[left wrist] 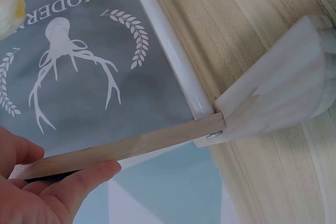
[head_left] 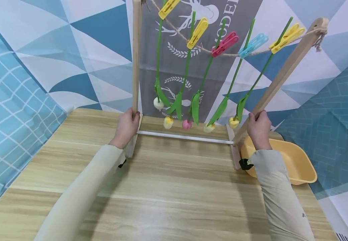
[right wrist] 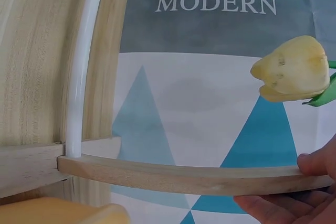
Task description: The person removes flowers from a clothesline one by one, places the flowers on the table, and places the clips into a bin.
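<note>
My left hand (head_left: 127, 127) grips the left post (head_left: 136, 60) of a wooden rack near its lower part, with thumb and fingers on either side of the wood. Around the right post (head_left: 282, 77) my right hand (head_left: 259, 130) is curled in the same way. A white rod (head_left: 186, 137) joins the posts low down. Between their tops sags a rope (head_left: 204, 50). Several artificial tulips hang head down from it, held by yellow, blue and red clothespins (head_left: 225, 43). One is a pink tulip (head_left: 187, 125); a yellow tulip (right wrist: 294, 69) shows near the right hand.
An orange plastic basin (head_left: 300, 164) stands on the wood-grain table (head_left: 161, 194), right beside the rack's foot. Behind the rack hangs a patterned cloth (head_left: 107, 40) with grey, blue and white shapes. Blue tile-patterned sheets (head_left: 11, 100) flank the table.
</note>
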Available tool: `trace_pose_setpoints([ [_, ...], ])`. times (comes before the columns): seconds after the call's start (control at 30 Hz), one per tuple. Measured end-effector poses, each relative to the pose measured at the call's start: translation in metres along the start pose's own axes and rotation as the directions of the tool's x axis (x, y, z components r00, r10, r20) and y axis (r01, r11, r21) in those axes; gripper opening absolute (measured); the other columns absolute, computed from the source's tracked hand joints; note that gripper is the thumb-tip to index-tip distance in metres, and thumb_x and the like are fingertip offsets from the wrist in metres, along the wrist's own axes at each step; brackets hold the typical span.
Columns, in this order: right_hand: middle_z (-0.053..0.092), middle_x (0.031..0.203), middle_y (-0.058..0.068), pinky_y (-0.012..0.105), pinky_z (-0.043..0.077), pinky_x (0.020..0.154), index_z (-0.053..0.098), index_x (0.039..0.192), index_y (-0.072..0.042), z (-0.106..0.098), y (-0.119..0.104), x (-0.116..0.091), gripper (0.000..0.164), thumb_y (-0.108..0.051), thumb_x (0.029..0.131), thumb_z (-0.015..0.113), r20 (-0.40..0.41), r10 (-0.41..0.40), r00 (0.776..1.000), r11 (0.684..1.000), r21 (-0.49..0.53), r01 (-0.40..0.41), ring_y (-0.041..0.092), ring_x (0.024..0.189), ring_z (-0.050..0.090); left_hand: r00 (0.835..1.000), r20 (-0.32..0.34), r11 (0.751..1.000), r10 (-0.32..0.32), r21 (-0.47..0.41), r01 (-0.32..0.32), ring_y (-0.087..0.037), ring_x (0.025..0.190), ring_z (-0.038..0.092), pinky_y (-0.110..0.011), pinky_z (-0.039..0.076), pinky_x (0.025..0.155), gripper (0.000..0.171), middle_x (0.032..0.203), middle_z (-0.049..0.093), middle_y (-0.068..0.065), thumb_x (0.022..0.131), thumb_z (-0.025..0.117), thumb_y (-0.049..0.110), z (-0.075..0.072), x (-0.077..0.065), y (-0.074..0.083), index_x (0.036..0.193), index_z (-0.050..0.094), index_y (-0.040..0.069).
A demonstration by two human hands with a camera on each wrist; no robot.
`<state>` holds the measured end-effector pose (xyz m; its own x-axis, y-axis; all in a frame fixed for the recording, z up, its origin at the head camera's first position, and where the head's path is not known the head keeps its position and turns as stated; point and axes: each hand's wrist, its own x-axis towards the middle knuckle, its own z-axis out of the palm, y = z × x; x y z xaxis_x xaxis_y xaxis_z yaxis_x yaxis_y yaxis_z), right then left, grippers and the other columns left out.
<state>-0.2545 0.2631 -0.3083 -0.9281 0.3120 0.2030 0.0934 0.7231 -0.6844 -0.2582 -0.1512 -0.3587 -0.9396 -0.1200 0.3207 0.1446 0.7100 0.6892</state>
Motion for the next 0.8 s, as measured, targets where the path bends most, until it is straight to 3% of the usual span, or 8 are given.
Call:
trace_pose_setpoints([
  [0.33,0.051,0.098,0.024,0.027,0.041,0.053,0.042,0.117,0.007,-0.005,0.002,-0.006,0.043,-0.031,0.101,0.033,-0.008,0.002,1.000,1.000,-0.011,-0.003,0.033,0.083,0.056,1.000,0.018,1.000,0.005,-0.003,-0.005,-0.016,0.048,0.042,-0.027,0.036,0.043,0.028,0.063,0.049,-0.010,0.099,0.040,0.019,-0.001,-0.005,0.003,0.093,0.055,-0.003],
  [0.57,0.052,0.096,0.024,0.026,0.040,0.050,0.043,0.118,0.007,-0.008,0.002,-0.008,0.045,-0.033,0.100,0.033,-0.011,-0.014,1.000,1.000,-0.019,0.014,0.031,0.078,0.055,1.000,0.026,1.000,-0.006,-0.002,0.006,-0.017,0.051,0.041,-0.027,0.035,0.046,0.028,0.064,0.047,-0.010,0.100,0.040,0.020,-0.004,-0.008,0.005,0.091,0.054,-0.002],
  [0.8,0.053,0.100,0.026,0.025,0.041,0.052,0.042,0.121,0.006,-0.009,0.001,-0.008,0.046,-0.034,0.100,0.033,-0.015,-0.032,0.999,0.999,-0.006,0.032,0.036,0.086,0.058,1.000,0.004,1.000,0.001,0.010,-0.001,-0.018,0.051,0.041,-0.027,0.035,0.045,0.029,0.065,0.049,-0.011,0.100,0.040,0.021,-0.008,-0.011,0.006,0.091,0.056,-0.002],
])
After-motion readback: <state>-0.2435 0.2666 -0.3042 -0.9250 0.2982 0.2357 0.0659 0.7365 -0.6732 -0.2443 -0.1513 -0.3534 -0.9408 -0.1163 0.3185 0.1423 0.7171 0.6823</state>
